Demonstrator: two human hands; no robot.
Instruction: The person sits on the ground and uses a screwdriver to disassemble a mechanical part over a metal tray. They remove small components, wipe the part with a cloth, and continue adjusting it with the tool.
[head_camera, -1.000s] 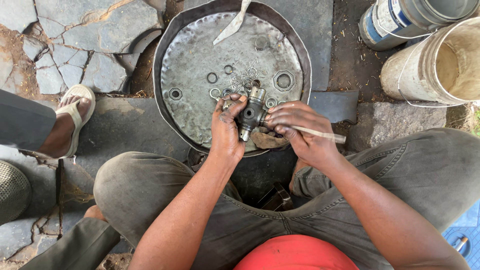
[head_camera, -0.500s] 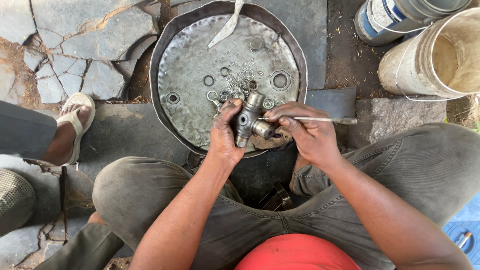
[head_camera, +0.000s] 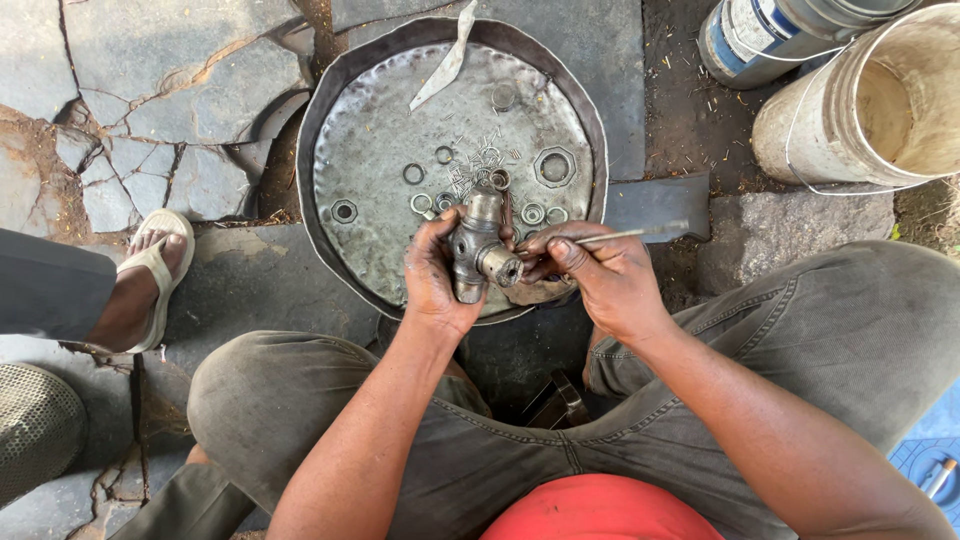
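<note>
Below, dented metal pan (head_camera: 350, 160) with washers (head_camera: 414, 173) and nuts (head_camera: 554, 166).

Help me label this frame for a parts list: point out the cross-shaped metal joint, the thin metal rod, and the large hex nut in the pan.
cross-shaped metal joint (head_camera: 478, 245), head view, on its central body.
thin metal rod (head_camera: 640, 233), head view, on its bare shaft.
large hex nut (head_camera: 554, 167), head view, on its flat rim.
</note>
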